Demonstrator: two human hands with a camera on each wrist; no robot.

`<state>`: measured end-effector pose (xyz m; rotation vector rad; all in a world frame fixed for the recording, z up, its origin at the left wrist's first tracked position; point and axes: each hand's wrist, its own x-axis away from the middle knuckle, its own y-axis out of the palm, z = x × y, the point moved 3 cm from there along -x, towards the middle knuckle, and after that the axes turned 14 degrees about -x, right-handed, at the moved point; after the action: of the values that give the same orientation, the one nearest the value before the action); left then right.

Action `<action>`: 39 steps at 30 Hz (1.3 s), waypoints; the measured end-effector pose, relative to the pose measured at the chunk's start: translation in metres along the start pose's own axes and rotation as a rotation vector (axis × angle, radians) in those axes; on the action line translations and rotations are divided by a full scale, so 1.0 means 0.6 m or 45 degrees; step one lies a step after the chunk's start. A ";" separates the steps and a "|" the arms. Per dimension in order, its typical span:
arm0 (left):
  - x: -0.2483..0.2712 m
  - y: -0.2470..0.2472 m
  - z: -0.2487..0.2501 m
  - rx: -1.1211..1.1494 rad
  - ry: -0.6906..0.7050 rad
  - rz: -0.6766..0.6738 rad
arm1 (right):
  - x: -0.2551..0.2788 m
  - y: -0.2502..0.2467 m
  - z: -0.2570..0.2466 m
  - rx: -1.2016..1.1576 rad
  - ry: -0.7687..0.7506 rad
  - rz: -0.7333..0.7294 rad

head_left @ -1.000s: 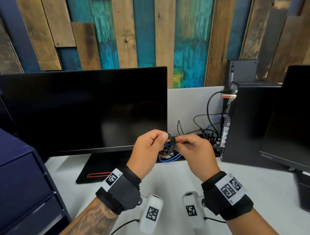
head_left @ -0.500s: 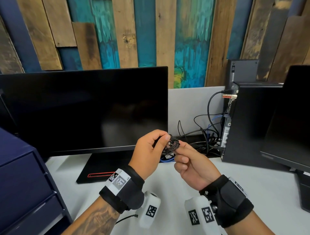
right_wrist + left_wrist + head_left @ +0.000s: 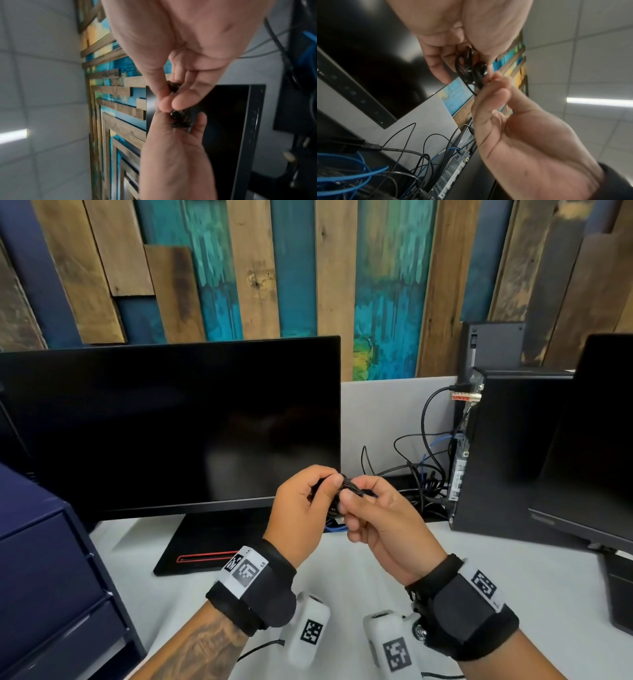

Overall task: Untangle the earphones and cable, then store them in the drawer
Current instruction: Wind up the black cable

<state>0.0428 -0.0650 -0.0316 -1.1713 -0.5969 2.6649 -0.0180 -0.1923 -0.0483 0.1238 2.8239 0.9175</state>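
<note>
A small black tangle of earphones and cable (image 3: 350, 485) is held in the air between both hands, in front of the monitor's lower right corner. My left hand (image 3: 327, 486) grips the bundle with curled fingers and thumb. My right hand (image 3: 346, 498) pinches the cable right beside it. In the left wrist view the black loops (image 3: 467, 70) hang from the left hand (image 3: 467, 54), and the right hand (image 3: 493, 82) pinches a strand. In the right wrist view, thumb and forefinger of the right hand (image 3: 169, 104) nip the bundle (image 3: 180, 120). The navy drawer unit (image 3: 44, 577) stands at the left, its drawers closed.
A black monitor (image 3: 171, 422) stands behind the hands on the white desk (image 3: 513, 577). A black computer tower (image 3: 507, 453) and a second monitor (image 3: 592, 440) stand at the right. Blue and black cables (image 3: 421, 474) lie behind the hands by the tower.
My right hand dropped and turned palm-up half a second ago; now it has come back up against the left hand and pinches the bundle. The left hand has barely moved.
</note>
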 end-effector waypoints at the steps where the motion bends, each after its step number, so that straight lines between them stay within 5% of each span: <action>1: 0.000 -0.001 -0.003 0.016 -0.032 0.014 | 0.000 0.001 -0.004 0.050 -0.066 0.042; 7: 0.001 0.000 -0.009 -0.006 -0.103 0.022 | -0.004 -0.011 -0.006 0.642 -0.357 0.227; 12: -0.005 -0.004 -0.033 -0.001 -0.267 0.107 | -0.016 -0.030 0.001 1.140 -0.521 0.195; 17: 0.003 0.004 -0.059 0.512 -0.769 0.106 | -0.006 -0.039 0.011 1.570 -0.706 0.068; 20: -0.010 -0.050 -0.082 0.994 -0.972 0.381 | 0.003 -0.075 0.001 1.667 -0.652 0.174; 24: -0.017 -0.090 -0.096 0.593 -0.735 0.315 | 0.004 -0.090 -0.011 1.154 -0.341 0.222; 28: 0.003 -0.047 -0.061 0.146 -0.463 0.180 | 0.000 -0.011 -0.006 0.806 -0.308 0.080; 34: 0.018 -0.025 -0.044 0.102 -0.286 0.140 | -0.012 0.032 0.010 0.809 -0.229 -0.105; 39: 0.020 -0.016 -0.049 0.112 -0.239 0.120 | -0.013 0.018 0.015 0.734 -0.190 -0.071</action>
<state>0.0563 -0.0443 -0.0537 -0.9562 -0.4567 2.8703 -0.0082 -0.1793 -0.0479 0.1739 2.8404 0.0569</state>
